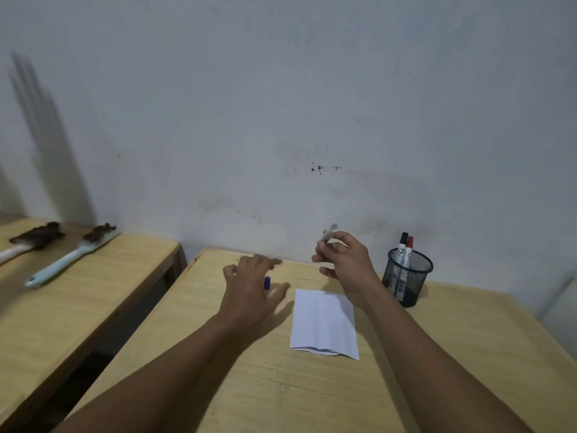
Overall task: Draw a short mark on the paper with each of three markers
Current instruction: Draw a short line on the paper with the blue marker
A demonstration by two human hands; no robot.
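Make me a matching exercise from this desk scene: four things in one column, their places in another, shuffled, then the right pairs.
Things:
1. blue cap
2. paper
3. marker
4. mesh cup

Places:
A. held in the right hand, raised above the table
B. standing at the table's right rear, with a black-capped and a red-capped marker inside
C. on the table by the fingers of the left hand
D. lying flat on the table, in front of the right hand

Pairs: 1-C, 2-D, 3-A, 4-B
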